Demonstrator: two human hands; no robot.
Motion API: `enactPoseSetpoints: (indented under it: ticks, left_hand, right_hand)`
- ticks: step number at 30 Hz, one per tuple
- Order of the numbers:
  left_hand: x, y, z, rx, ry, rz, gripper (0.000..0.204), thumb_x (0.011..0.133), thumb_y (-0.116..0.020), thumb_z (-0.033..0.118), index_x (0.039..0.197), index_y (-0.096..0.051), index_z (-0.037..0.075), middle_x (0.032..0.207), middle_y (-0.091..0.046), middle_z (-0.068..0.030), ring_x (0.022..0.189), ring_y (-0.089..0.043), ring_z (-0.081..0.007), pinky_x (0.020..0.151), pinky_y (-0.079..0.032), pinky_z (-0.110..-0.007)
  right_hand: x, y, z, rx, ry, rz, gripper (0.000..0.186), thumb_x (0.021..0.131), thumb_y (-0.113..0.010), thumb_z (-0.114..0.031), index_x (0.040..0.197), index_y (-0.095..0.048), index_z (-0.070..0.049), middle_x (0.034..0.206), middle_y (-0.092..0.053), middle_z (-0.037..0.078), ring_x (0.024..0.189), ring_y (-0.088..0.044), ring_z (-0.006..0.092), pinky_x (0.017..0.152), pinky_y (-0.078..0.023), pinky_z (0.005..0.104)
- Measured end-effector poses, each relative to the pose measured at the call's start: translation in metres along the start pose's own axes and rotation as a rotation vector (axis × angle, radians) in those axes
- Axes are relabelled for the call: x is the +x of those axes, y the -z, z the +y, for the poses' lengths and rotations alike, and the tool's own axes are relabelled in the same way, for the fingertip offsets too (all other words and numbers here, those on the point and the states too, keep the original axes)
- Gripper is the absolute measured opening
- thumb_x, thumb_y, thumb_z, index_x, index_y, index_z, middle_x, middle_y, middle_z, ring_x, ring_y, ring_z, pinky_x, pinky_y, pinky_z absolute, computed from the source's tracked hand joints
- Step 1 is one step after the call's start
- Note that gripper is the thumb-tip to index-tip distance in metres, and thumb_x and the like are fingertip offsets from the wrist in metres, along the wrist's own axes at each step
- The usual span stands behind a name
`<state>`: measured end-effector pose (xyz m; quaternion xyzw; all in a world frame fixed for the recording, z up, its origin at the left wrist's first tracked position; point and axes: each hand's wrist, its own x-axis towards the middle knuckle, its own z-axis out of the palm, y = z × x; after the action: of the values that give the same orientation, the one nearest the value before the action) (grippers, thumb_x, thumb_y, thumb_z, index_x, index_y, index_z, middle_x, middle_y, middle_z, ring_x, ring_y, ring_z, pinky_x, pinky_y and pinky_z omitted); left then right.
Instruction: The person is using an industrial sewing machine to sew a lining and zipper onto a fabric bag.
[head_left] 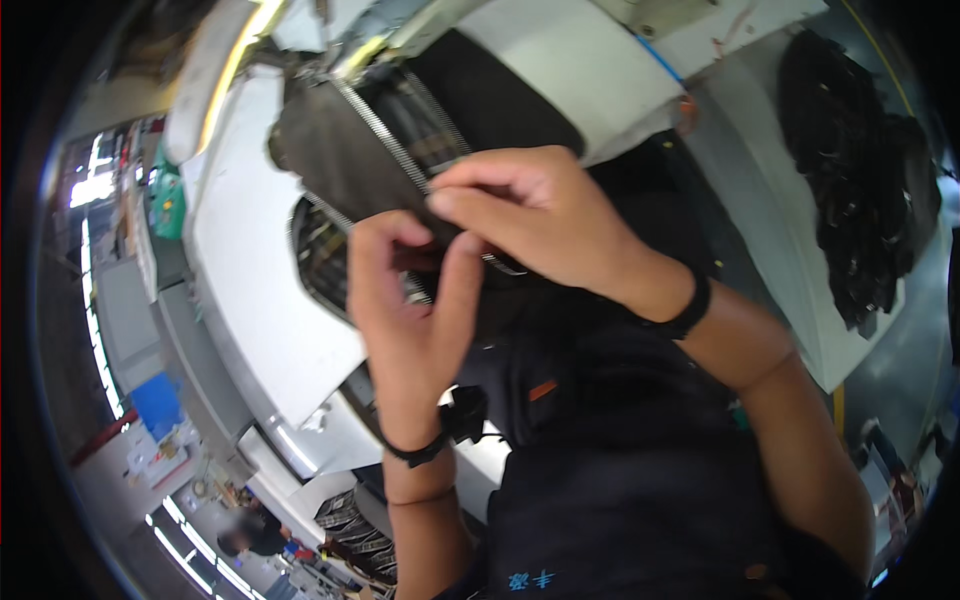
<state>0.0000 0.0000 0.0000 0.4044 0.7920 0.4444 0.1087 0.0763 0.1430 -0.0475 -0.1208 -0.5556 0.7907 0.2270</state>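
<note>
Dark garment of the person (640,470), nearest the lens, fills the lower middle; a small orange tab (542,389) sits on its front and a small blue mark near the lower edge. Left hand (405,305), black band at the wrist, fingers curled, thumb and forefinger pinched on the lower edge of a dark fabric piece (340,160). Right hand (530,215), black wristband, fingers bent and closed on the same piece where the metal zipper tape (385,135) runs diagonally across it. Fabric piece is held up between both hands, above the white worktop (250,300). White sewing machine body (590,70) at the top, a thin blue line on its side. Heap of black straps and fabric (860,180) lies on the worktop at far right, well apart from the hands. Blue bin (158,400) stands at lower left; contents cannot be told.
</note>
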Motion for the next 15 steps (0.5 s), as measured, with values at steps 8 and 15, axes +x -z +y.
enactPoseSetpoints:
  ticks: [8,15]
  left_hand:
    - [0.001,-0.009,-0.001,-0.173,0.093,-0.019,0.025,0.095,-0.070,0.000,0.114,-0.054,0.001,0.103,-0.059,-0.0046,0.089,-0.060,-0.0094,0.081,-0.051,-0.025]
    - [-0.007,-0.011,0.004,-0.230,0.169,0.050,0.033,0.098,-0.062,-0.005,0.129,-0.052,0.001,0.112,-0.063,-0.0071,0.101,-0.062,-0.0113,0.089,-0.052,-0.027]
  right_hand:
    - [-0.003,0.012,-0.004,-0.110,0.010,-0.011,0.018,0.098,-0.071,-0.008,0.111,-0.073,0.005,0.089,-0.073,0.002,0.080,-0.068,0.0053,0.069,-0.054,0.0200]
    - [-0.012,0.008,0.001,0.035,-0.033,-0.006,0.018,0.098,-0.072,-0.007,0.112,-0.072,0.004,0.092,-0.071,0.000,0.080,-0.063,0.0025,0.065,-0.051,0.0189]
